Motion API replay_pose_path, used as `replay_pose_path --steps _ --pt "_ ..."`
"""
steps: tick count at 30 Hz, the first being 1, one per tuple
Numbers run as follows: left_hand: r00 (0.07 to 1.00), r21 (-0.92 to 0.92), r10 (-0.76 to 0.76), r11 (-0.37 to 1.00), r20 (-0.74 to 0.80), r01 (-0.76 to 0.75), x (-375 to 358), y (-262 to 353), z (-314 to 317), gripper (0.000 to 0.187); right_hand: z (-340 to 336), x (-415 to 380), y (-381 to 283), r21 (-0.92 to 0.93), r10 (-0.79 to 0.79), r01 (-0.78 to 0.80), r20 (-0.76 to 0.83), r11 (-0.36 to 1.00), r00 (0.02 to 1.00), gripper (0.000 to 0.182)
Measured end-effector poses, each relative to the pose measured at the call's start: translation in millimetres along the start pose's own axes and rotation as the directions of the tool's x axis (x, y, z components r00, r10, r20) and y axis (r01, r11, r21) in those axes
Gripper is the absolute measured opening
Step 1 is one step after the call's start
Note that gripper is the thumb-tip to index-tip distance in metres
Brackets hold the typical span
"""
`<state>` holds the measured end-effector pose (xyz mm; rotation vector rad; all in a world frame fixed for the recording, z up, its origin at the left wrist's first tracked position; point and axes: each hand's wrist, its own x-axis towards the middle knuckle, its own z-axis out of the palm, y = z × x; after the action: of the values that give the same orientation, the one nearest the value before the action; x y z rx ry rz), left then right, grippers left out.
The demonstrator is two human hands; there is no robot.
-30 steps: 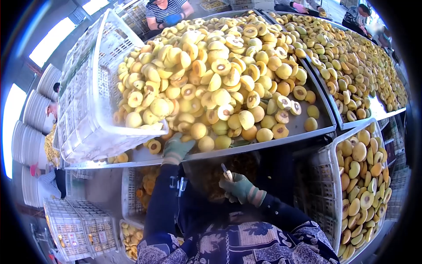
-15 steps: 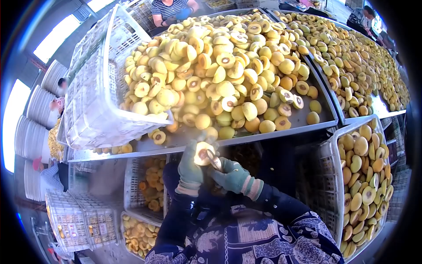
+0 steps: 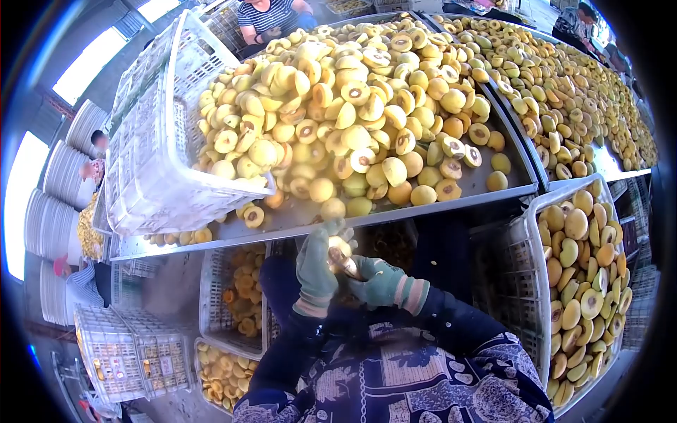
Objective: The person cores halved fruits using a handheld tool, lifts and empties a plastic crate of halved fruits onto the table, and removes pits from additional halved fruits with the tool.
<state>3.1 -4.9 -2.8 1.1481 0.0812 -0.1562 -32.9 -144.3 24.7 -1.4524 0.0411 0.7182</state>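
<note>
My left hand (image 3: 315, 269), in a green glove, is closed around a yellow peach half (image 3: 339, 247) with its cut face turned to the right. My right hand (image 3: 382, 283), gloved alike, is closed around a small pitting knife (image 3: 348, 266), its tip against the brown pit hollow. The right fingers hide most of the tool. Both hands meet just in front of the metal table's near edge (image 3: 423, 209). Beyond it lies a large heap of peach halves (image 3: 331, 106), many with brown centres.
A white crate (image 3: 144, 162) lies tipped on the table's left. To my right stands a crate (image 3: 539, 282) of peach halves. Lower left are more crates (image 3: 206, 310) holding fruit pieces. A co-worker in a striped shirt (image 3: 266, 15) sits across the table; others work farther off.
The peach half has been turned, so its cut face now points more to the right and less of it shows. My hands have shifted slightly to the right, and the view has tilted a little.
</note>
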Motion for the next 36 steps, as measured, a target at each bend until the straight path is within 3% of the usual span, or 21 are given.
replay_pose_path --steps 2,4,7,10,13,14,15,17,21,22,23,24,26,27,28,29,32,33,35,36 --pt "0.995 0.021 -0.092 0.996 0.026 0.092 0 3 -4 0.05 -3 -4 -5 -0.047 0.117 -0.114 0.064 0.992 0.991 0.033" --pt "0.982 0.077 -0.181 0.981 0.045 0.177 -1 7 -6 0.049 -7 -4 2 -0.29 0.053 -0.028 0.079 0.956 0.995 0.033" --pt "0.965 0.109 -0.258 0.961 0.036 0.253 -3 11 -2 0.047 -13 -14 -13 -0.144 0.222 -0.197 0.181 0.97 0.958 0.03" --pt "0.976 0.086 -0.218 0.972 0.007 0.217 -3 1 -2 0.046 -16 -9 9 0.143 0.24 -0.299 0.325 0.944 0.915 0.027" --pt "0.964 -0.026 -0.263 0.965 -0.031 0.262 -6 1 2 0.041 -12 -1 30 0.346 0.095 -0.278 0.463 0.896 0.881 0.027" --pt "0.953 -0.075 -0.299 0.952 -0.04 0.296 -7 3 6 0.038 -8 2 39 0.51 0.013 -0.33 0.529 0.795 0.848 0.029" --pt "0.959 -0.133 -0.275 0.955 -0.073 0.264 -10 1 11 0.036 -3 4 48 0.644 -0.082 -0.387 0.574 0.66 0.815 0.031" --pt "0.967 -0.069 -0.233 0.971 -0.1 0.227 -9 -1 15 0.037 5 10 65 0.783 -0.295 -0.49 0.607 0.384 0.738 0.034" --pt "0.99 0.001 -0.036 0.999 -0.137 0.036 5 -11 -7 0.032 14 13 71 0.809 -0.521 -0.518 0.58 0.279 0.626 0.033" --pt "0.989 0.01 0.024 1.0 -0.147 -0.023 8 -9 -17 0.032 13 11 67 0.822 -0.489 -0.479 0.569 0.309 0.662 0.032" --pt "0.963 0.07 0.077 0.996 -0.259 -0.061 9 -1 -26 0.032 9 8 61 0.832 -0.458 -0.437 0.554 0.342 0.696 0.032" --pt "0.928 0.349 0.345 0.895 -0.142 -0.279 13 -9 -64 0.033 5 7 58 0.84 -0.429 -0.395 0.533 0.372 0.729 0.031" --pt "0.854 0.202 0.318 0.946 -0.412 -0.255 20 23 -90 0.019 -1 13 57 0.809 -0.179 -0.318 0.453 0.495 0.873 0.03" --pt "0.819 0.302 0.402 0.907 -0.41 -0.294 25 30 -119 0.019 -2 14 53 0.787 -0.015 -0.308 0.373 0.535 0.928 0.031" --pt "0.792 0.583 0.504 0.776 -0.344 -0.241 29 38 -153 0.021 -3 16 51 0.761 0.145 -0.308 0.276 0.571 0.95 0.033" --pt "0.771 0.913 0.626 0.374 -0.118 -0.163 36 40 -198 0.027 -10 27 68 0.763 0.099 -0.311 0.311 0.567 0.945 0.017" --pt "0.774 0.994 0.629 -0.113 0.068 0.005 44 57 -196 0.03 -12 40 67 0.78 0.196 -0.282 0.206 0.558 0.959 0.014" --pt "0.743 0.972 0.641 -0.231 0.193 -0.053 46 55 -171 0.025 -10 44 69 0.777 0.199 -0.278 0.199 0.565 0.96 0.013" --pt "0.839 0.971 0.494 -0.044 0.227 -0.237 60 46 -120 0.024 -6 51 75 0.768 0.208 -0.271 0.182 0.58 0.961 0.011" --pt "0.863 0.963 0.427 -0.126 0.27 -0.239 71 33 -100 0.027 -5 51 75 0.771 0.196 -0.261 0.179 0.58 0.964 0.01"
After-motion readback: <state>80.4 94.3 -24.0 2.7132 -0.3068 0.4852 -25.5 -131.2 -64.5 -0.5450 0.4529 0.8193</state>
